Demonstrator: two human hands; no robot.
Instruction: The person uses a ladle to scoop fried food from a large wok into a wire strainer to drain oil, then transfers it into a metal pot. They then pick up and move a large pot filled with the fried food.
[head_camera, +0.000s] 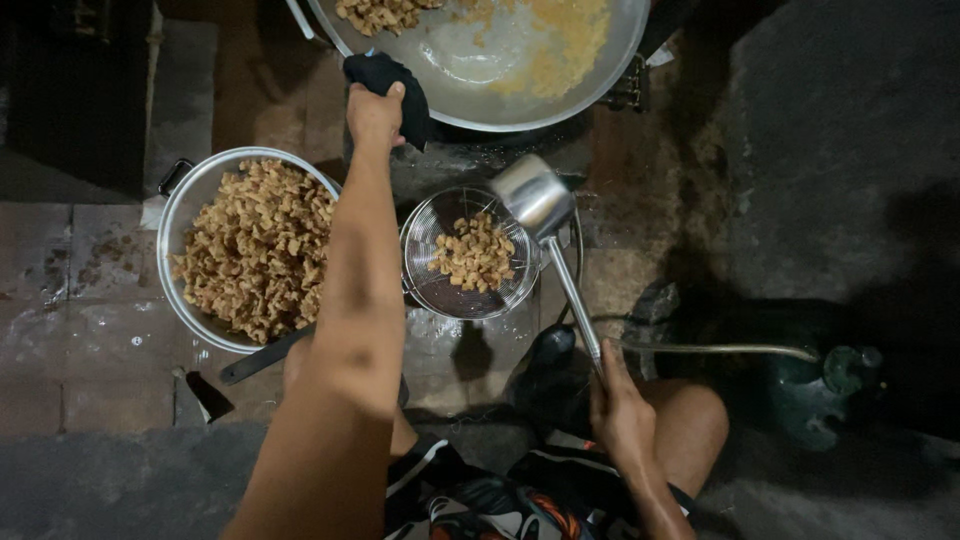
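**Shiny Metal, Rough Floor**

The wok, ladle and big pot are smooth, glossy metal. The strainer is fine wire mesh. A matt black cloth pads the wok's rim; the tiled floor looks rough and wet.

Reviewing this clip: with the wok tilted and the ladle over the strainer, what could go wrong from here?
1. The left hand grips the tilted wok only through a dark cloth; if it slips, oil and fried pieces could spill.
2. The right hand holds the ladle by the far end of its handle above the wire strainer; it may tip past the rim.
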